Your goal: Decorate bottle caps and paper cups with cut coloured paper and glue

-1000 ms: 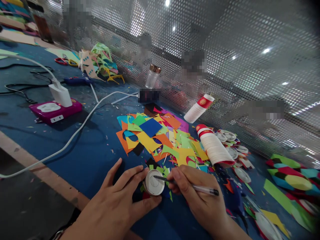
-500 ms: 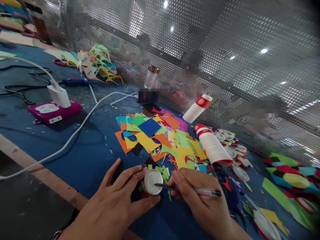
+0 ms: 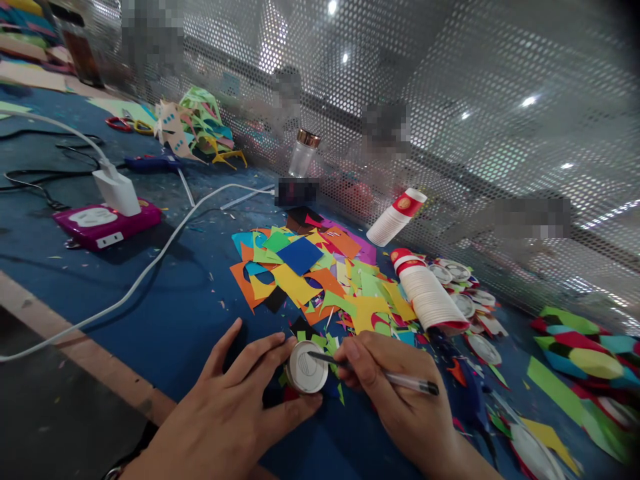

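Note:
A paper cup [image 3: 306,379] shows its round white end with a recessed rim, and dark pen lines mark that face. Thumb and fingers of my left hand [image 3: 245,390] steady it from the left side. Between the fingertips of my right hand [image 3: 400,387] is a pen [image 3: 411,383] with a clear barrel and dark ends. Its tip touches the upper part of the white face. Just beyond the cup lie green scraps and a heap of cut coloured paper [image 3: 300,257].
Stacked paper cups [image 3: 433,293] lie right of the paper heap; another cup stack [image 3: 397,217] leans near the mesh screen. A purple power strip [image 3: 107,223] with a white charger [image 3: 116,190] feeds a cable across the blue table. A glue gun [image 3: 470,393] lies at right.
The pen tip has moved up across the white face, and more curved lines show there. My left hand stays around the cup.

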Demonstrator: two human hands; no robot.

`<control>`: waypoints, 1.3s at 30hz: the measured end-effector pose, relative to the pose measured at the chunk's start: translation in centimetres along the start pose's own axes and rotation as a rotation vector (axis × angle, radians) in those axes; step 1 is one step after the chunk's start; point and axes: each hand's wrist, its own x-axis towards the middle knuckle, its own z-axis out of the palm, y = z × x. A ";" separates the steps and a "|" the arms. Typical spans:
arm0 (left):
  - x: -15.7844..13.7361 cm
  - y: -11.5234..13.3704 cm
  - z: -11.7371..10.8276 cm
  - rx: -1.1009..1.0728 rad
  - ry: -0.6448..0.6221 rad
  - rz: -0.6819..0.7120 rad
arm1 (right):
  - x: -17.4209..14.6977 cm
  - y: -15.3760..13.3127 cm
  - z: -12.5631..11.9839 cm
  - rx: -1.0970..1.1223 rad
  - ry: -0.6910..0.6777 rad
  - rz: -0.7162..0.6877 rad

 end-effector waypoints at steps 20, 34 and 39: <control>0.1 0.0 -0.5 -0.010 -0.023 -0.001 | -0.1 -0.7 -0.6 -0.055 -0.008 -0.055; 0.0 0.1 -0.3 0.019 0.003 -0.007 | -0.1 0.2 -0.2 -0.027 0.010 -0.001; 0.2 0.1 -0.4 0.005 0.007 -0.015 | -0.1 0.2 -0.2 -0.024 0.008 -0.001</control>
